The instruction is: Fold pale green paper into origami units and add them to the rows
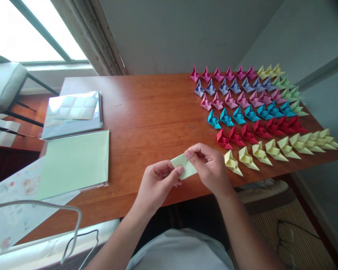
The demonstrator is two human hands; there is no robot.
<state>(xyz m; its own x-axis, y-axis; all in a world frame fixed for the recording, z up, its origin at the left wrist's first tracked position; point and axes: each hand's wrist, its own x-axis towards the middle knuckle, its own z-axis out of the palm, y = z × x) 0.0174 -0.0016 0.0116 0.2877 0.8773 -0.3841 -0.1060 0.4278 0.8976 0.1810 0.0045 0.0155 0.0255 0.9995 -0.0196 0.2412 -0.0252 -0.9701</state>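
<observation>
A small piece of folded pale green paper (188,170) is held between both hands above the table's front edge. My left hand (161,180) pinches its left side, thumb on top and fingers underneath. On the paper's upper right, my right hand (210,165) presses with the thumb, its fingers curled behind. Just right of my right hand stands a row of pale yellow folded paper boats (259,153). Behind that row are red boats (248,134), blue boats (238,115), pink boats (230,100), purple boats (235,86) and magenta boats (218,74).
On the wooden table (146,112), a pack of light green paper (76,165) lies at the left, with a glossy pack (73,125) behind it. A printed sheet (14,210) sticks out beneath. A white cable (45,203) crosses the lower left. A chair (7,86) stands beyond.
</observation>
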